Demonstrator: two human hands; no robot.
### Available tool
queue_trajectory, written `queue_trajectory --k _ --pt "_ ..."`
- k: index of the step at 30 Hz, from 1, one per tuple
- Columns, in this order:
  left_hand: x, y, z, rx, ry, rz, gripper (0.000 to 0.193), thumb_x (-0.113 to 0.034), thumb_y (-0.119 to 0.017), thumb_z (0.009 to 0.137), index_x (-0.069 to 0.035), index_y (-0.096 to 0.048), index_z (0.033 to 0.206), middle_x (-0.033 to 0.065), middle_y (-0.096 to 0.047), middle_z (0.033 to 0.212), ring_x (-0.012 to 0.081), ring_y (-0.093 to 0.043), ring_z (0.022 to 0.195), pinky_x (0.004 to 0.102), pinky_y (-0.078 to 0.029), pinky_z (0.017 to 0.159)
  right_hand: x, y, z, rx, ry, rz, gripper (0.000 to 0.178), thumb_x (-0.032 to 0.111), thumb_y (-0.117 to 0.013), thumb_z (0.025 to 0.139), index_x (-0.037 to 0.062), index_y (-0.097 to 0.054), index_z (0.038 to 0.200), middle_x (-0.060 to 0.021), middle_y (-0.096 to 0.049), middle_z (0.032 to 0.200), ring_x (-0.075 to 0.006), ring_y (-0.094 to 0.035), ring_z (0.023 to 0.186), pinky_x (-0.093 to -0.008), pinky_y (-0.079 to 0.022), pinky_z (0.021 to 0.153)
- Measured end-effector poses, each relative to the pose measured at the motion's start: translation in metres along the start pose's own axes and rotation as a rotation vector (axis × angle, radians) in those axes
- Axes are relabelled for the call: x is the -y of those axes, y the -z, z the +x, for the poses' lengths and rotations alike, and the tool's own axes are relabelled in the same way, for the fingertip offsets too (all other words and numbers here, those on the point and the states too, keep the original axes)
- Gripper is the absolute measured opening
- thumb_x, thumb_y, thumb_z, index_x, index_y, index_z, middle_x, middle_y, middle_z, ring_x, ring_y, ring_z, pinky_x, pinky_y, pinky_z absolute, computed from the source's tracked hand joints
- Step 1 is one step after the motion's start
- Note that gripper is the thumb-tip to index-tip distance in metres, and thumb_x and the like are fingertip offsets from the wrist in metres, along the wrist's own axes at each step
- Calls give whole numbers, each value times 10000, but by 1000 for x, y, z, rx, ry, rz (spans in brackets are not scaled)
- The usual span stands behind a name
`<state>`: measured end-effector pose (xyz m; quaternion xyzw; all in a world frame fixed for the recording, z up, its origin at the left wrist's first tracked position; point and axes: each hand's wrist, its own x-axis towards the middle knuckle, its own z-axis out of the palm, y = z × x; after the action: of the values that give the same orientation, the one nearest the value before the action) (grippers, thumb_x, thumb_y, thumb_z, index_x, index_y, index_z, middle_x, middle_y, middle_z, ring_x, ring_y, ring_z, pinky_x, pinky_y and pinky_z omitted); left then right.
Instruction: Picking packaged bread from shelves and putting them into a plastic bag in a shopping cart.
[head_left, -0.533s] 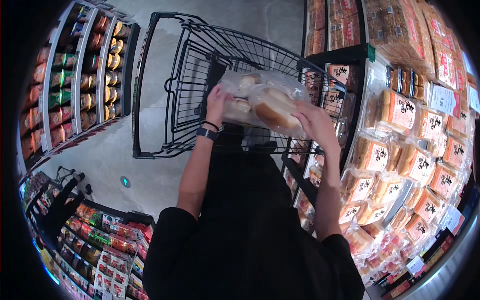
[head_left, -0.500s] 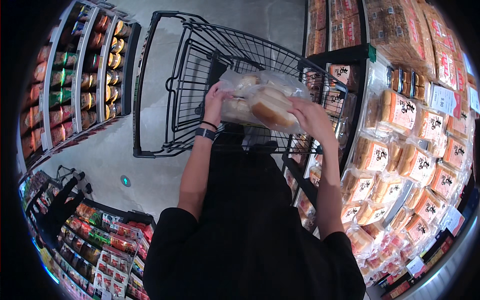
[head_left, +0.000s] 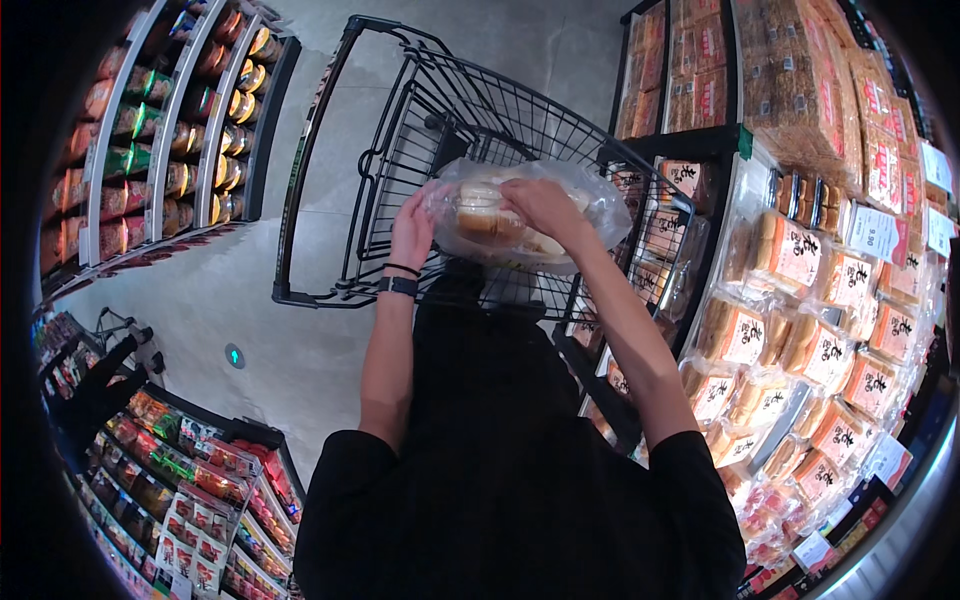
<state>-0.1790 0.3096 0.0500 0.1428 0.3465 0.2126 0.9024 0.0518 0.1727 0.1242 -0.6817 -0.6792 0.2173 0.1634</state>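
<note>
A clear plastic bag of bread, with pale tops and browned sides showing through the film, is held over the shopping cart. My left hand grips the left end of the bag, its fingers partly hidden by the cloudy film. Across the top of the bag reaches my right hand, fingers bent and pressed together on the film near the middle. The bag's right part bulges loosely beyond that hand. Glare on the plastic hides some of the bread's shape.
On the right, a shelf display holds several packaged loaves and stacked brown packages. A rack of instant-noodle tubs stands at the left, and a packet shelf at lower left. Another person's legs show there.
My right hand has moved left from the bag's right side onto its middle. The bag has turned, and its bread now shows nearer the left end. My left hand has shifted slightly lower.
</note>
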Motion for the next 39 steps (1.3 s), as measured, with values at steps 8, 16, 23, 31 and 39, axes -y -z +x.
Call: queue_trajectory --k 8,16,23,31,39 --pt "3 -14 3 -83 -134 425 339 -193 -594 1010 -25 -600 1304 64 -672 1230 136 -618 1108 283 -483 940 0 -27 -16 -100 -318 -115 369 277 -681 909 39 -574 1170 -176 -623 1277 -394 -650 1078 -491 -525 902" --pt "26 4 27 -201 -254 887 589 -67 -700 931 0 -411 1439 69 -637 1177 151 -599 1069 290 -482 955 6 -24 -33 -395 -239 -97 508 240 -752 833 49 -562 1264 -182 -555 1364 -374 -533 1245 -488 -443 1039" --pt "36 21 52 -217 -174 891 457 -83 -689 911 1 -497 1318 56 -634 1107 131 -602 959 268 -499 877 -13 -23 -31 -212 -359 29 530 143 -717 828 56 -539 1319 -152 -588 1234 -335 -540 1208 -460 -464 1005" --pt "42 13 38 -299 -196 732 293 -79 -649 926 -26 -584 1206 35 -654 1029 127 -599 904 261 -483 815 -32 -28 -14 -186 -323 -139 246 135 -675 841 100 -728 1078 -93 -619 1108 -311 -579 1131 -437 -479 952" --pt "31 17 40 -354 -260 547 261 -32 -595 941 -21 -577 1201 53 -637 1058 133 -606 918 268 -507 832 -15 -16 -5 -275 87 -254 222 130 -668 804 139 -757 1007 -79 -613 1028 -282 -578 1043 -415 -477 907"
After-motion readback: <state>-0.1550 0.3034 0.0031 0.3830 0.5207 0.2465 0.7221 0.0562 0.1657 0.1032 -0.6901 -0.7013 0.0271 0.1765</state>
